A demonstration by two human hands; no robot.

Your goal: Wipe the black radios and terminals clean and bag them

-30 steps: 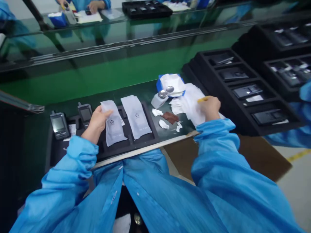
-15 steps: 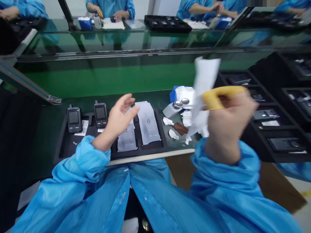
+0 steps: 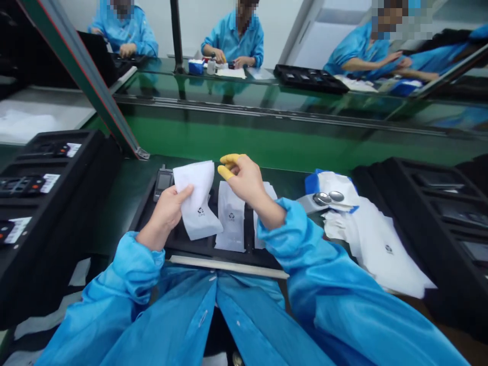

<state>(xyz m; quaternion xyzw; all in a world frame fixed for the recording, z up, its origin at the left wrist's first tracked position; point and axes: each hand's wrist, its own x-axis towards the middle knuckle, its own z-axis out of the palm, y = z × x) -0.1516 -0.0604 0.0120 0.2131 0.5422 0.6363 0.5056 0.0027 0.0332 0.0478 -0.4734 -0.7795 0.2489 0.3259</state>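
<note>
My left hand (image 3: 165, 211) pinches a thin white plastic bag (image 3: 196, 201) with a recycling mark, thumb in front, over the left part of a black tray (image 3: 141, 216). Just right of that bag my right hand (image 3: 246, 178) hovers with nothing visible in it, yellow finger cots on thumb and fingers, the tips a little apart. Below it a frosted bag (image 3: 231, 223) lies in the tray, and another frosted bag (image 3: 270, 190) is partly hidden by my right forearm. A handheld device with a screen (image 3: 163, 180) stands at the tray's left end, half behind my left hand.
Several white bags (image 3: 381, 249) lie spread at the right, near a blue box of white wipes (image 3: 312, 185) and a metal-capped bottle (image 3: 310, 203). Black trays of devices flank me, left (image 3: 87, 157) and right (image 3: 412, 168). Co-workers sit beyond the green partition (image 3: 244, 137).
My right hand has come left over the tray and no longer holds the white material. My left hand now grips a bag. White bags now lie at the right. The view has shifted left.
</note>
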